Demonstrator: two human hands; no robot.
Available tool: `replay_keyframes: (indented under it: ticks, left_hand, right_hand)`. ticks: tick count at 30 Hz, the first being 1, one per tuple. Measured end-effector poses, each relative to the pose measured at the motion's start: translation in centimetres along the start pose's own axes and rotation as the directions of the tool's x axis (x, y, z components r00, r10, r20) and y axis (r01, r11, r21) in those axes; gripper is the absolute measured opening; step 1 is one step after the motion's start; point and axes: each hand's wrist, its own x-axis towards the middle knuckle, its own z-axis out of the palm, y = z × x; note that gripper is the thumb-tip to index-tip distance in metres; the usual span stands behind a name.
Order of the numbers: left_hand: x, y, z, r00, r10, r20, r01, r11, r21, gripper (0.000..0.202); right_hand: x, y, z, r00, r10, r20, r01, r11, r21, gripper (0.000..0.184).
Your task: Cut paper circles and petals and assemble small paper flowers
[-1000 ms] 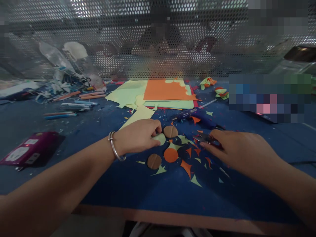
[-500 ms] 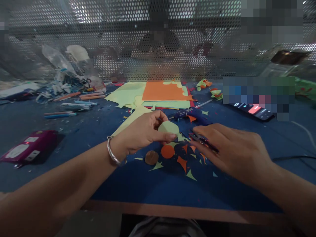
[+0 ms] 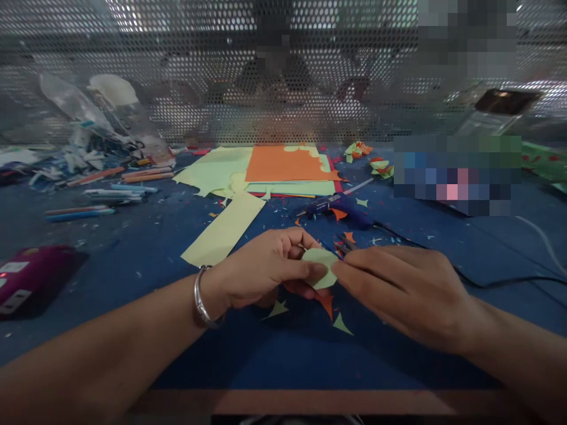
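Observation:
My left hand (image 3: 266, 268) pinches a pale green paper disc (image 3: 321, 265) between thumb and fingers, a little above the blue table (image 3: 133, 254). A silver bangle (image 3: 201, 298) sits on that wrist. My right hand (image 3: 398, 289) meets the disc from the right, its fingertips on the disc's edge, and a small pair of scissors (image 3: 341, 245) pokes out from behind its fingers. Green and orange paper scraps (image 3: 330, 310) lie under and around both hands.
A blue glue gun (image 3: 341, 206) with a black cord lies behind my hands. Orange and green paper sheets (image 3: 283, 168) lie at the back centre, a green strip (image 3: 224, 230) to the left, pens (image 3: 97, 195) far left, a magenta box (image 3: 26, 277) at the left edge. A perforated metal screen (image 3: 221, 71) closes the back.
My left hand picked the green disc off the table and drew it toward me. My right hand came in from the right with the scissors and now touches the disc.

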Motion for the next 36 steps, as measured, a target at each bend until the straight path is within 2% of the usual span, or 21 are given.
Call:
replay_keyframes:
  ticks: [3,6,9,11,17,21,28,36]
  left_hand:
    - [-0.1,-0.1,-0.3,0.997,0.039,-0.07,-0.033,0.996,0.088,0.021]
    - [-0.3,-0.4,-0.2,0.981,0.121,-0.152,-0.088,0.975,0.206,0.014]
    - [-0.6,-0.6,0.2,0.98,0.146,-0.137,-0.11,0.965,0.236,0.013]
    - [-0.8,-0.8,0.4,0.98,0.156,-0.121,-0.122,0.961,0.247,0.019]
    - [-0.4,-2.1,0.5,0.971,0.227,-0.07,-0.211,0.96,0.181,0.026]
    - [0.0,-2.7,0.5,0.957,0.272,-0.097,-0.247,0.945,0.216,0.021]
    - [-0.3,-2.4,0.9,0.946,0.292,-0.144,-0.254,0.939,0.234,0.018]
    - [-0.4,-2.1,1.1,0.943,0.289,-0.164,-0.259,0.948,0.183,0.015]
  right_hand:
    - [-0.1,0.0,0.3,0.999,-0.005,0.033,0.003,0.998,0.068,0.018]
    - [-0.1,0.0,0.8,0.998,0.048,0.034,-0.052,0.99,0.129,0.014]
    - [0.1,0.0,1.2,0.987,0.151,0.054,-0.159,0.966,0.202,0.016]
    - [0.2,0.0,1.3,0.973,0.213,0.086,-0.228,0.935,0.27,0.02]
    - [0.5,-0.1,0.9,0.928,0.352,0.121,-0.369,0.836,0.405,0.016]
    - [0.6,-0.3,0.6,0.913,0.385,0.133,-0.403,0.806,0.433,0.016]
    - [0.6,-0.2,0.8,0.885,0.43,0.176,-0.463,0.779,0.423,0.02]
    - [0.5,-0.1,0.9,0.818,0.519,0.246,-0.571,0.688,0.448,0.02]
